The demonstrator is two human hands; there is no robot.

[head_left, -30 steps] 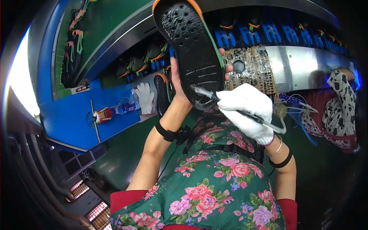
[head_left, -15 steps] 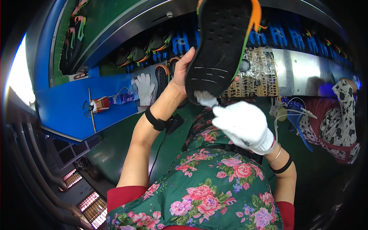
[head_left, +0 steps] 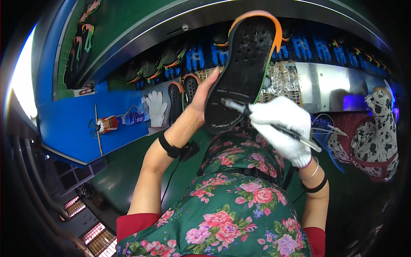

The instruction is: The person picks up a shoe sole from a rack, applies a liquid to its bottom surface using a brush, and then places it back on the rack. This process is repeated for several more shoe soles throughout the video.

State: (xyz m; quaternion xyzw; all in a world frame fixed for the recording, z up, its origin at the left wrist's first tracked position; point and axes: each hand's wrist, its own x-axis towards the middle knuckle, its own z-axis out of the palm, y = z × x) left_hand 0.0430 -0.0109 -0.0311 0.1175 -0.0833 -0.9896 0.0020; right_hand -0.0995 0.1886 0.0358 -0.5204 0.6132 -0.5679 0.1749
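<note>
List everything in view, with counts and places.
Held sole: 1, black with orange and green edging, in left hand
Brush: 1, pale with dark handle, in right hand
Table: 1, blue, left
Bottle: 1, blue, on table
Packet: 1, red and white, on table
Stick: 1, tan, on table
Loose glove: 1, white, right of bottle
Other soles: 2, black with orange edging, right of loose glove
Cardboard: 1, brown, behind held sole
Metal ledge: 1, silver, right of cardboard
Holders: several, blue, behind ledge
Shoes: several, dark with orange, behind loose glove
Co-worker: 1, patterned clothing, far right
Apron: 1, green floral, worn
Wristbands: 2, black, one per arm
Left hand: 1, bare, on sole
Right hand: 1, white-gloved, on brush
</note>
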